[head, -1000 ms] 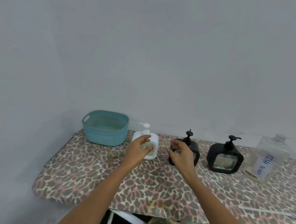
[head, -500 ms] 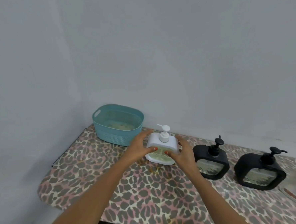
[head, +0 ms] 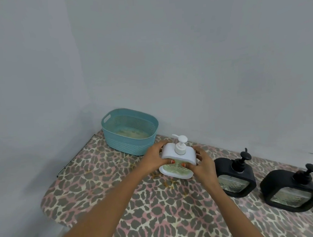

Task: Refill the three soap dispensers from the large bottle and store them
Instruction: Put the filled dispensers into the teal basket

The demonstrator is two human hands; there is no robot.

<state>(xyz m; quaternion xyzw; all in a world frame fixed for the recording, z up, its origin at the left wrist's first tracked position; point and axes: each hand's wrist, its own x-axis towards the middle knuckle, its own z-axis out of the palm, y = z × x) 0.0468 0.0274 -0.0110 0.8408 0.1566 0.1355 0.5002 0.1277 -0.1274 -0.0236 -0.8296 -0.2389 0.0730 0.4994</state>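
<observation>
On the leopard-print surface (head: 157, 210), seen from the head camera, a white soap dispenser (head: 178, 156) sits between both hands, just right of and in front of a teal basket (head: 129, 143). The left hand (head: 154, 159) grips the dispenser's left side and the right hand (head: 204, 165) grips its right side. The fingers (head: 198, 151) curl round the back of the white frame, and both thumbs press on the front by the pale green textured panel. The dispenser leans with its top toward the camera; whether its lower edge touches the surface or is just clear of it, I cannot tell. Its white pump is on, with the nozzle pointing left toward the basket.

The basket stands in the corner against the grey wall (head: 166, 53), and nothing shows in it but its pale bottom. To the right of the hands stand two black dispensers, upright, pumps on: the nearer black dispenser (head: 236, 175) just beside the right hand, the farther black dispenser (head: 292, 188) apart from it toward the right edge.
</observation>
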